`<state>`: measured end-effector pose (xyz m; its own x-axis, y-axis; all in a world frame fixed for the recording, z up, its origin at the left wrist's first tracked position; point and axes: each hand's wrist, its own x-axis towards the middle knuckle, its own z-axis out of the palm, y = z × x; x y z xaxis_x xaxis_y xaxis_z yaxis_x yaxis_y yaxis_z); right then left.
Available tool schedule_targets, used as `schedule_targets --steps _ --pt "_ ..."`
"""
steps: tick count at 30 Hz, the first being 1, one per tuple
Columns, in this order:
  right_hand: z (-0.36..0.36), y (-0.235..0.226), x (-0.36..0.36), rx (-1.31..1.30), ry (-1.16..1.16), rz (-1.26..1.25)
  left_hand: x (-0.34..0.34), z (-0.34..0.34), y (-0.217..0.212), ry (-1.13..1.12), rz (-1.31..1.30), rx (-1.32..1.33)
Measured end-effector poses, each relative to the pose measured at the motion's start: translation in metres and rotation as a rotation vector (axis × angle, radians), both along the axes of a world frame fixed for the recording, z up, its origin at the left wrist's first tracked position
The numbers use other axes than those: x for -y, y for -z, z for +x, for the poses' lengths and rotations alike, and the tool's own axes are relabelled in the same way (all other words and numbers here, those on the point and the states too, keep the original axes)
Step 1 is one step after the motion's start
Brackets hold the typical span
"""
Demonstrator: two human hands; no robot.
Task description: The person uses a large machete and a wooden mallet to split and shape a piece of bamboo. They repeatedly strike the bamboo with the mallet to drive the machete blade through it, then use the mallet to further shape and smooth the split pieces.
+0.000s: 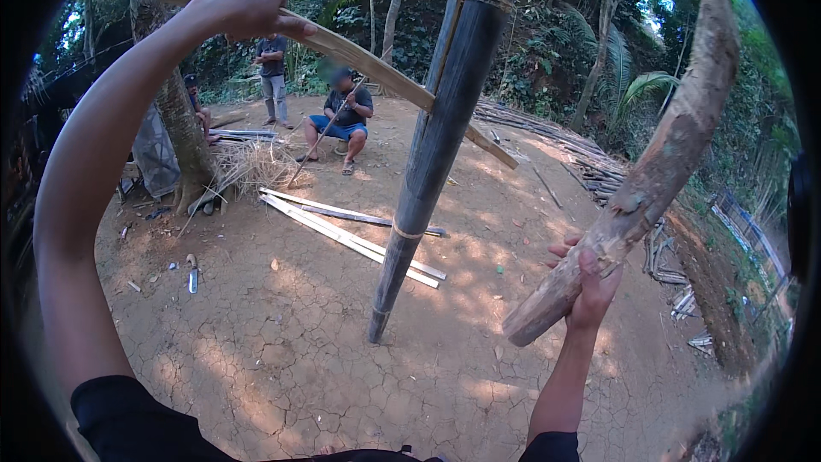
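A dark bamboo pole stands tilted in front of me, its lower end on the dirt and its top past the upper edge of the picture. A split runs down its upper part. Through that split passes a flat wooden slat, sticking out on both sides. My left hand is closed over the slat's left part, arm raised. My right hand grips a thick, rough log near its lower end. The log slants up to the right, apart from the pole.
Pale split bamboo strips lie on the cracked ground beyond the pole. A seated person holds a thin stick; another person stands behind. A knife lies at left, near a tree trunk. Bamboo poles are piled at right.
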<state>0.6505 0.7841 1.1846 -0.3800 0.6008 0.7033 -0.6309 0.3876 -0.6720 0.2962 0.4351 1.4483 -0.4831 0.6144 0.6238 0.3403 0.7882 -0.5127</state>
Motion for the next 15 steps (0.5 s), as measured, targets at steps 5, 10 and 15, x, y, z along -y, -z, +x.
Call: schedule_targets --steps 5,10,15 --pt "-0.023 -0.158 0.016 -0.547 0.211 0.285 -0.017 0.018 -0.014 -0.087 0.026 0.147" --pt "-0.094 -0.202 0.034 -0.226 0.198 0.469 -0.019 0.013 -0.019 -0.108 0.008 0.176" --pt "-0.144 -0.085 0.038 1.081 0.076 0.635 0.031 0.016 0.011 -0.094 0.005 0.161"
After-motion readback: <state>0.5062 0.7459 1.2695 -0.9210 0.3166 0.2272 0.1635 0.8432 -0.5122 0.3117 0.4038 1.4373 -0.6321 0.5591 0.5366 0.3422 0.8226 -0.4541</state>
